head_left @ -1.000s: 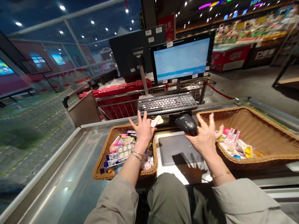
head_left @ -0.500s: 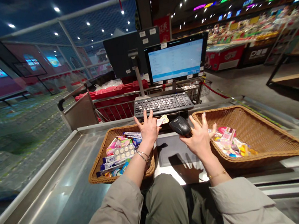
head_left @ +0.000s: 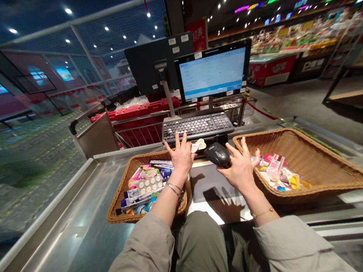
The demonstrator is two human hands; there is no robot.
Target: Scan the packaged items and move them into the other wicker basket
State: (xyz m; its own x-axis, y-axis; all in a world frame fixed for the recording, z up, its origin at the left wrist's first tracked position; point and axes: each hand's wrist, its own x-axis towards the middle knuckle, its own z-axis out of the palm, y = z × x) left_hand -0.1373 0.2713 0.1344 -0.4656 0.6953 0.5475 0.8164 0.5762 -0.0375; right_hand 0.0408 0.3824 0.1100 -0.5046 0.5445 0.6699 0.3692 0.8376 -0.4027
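On my feed the left hand (head_left: pixel 180 160) is spread wide just below the keyboard (head_left: pixel 196 127), its thumb against a small pale packet (head_left: pixel 198 145); I cannot tell whether that packet is pinched. The right hand (head_left: pixel 240 168) grips a black handheld barcode scanner (head_left: pixel 217 155) at its thumb side, the other fingers splayed, above a dark pad (head_left: pixel 211 186). Under the left hand sits a wicker basket (head_left: pixel 120 208) of blister packs (head_left: pixel 146 185), and just beside the right hand a second wicker basket (head_left: pixel 314 147) holds pink packets (head_left: pixel 279 173). A monitor (head_left: pixel 213 73) stands beyond the keyboard.
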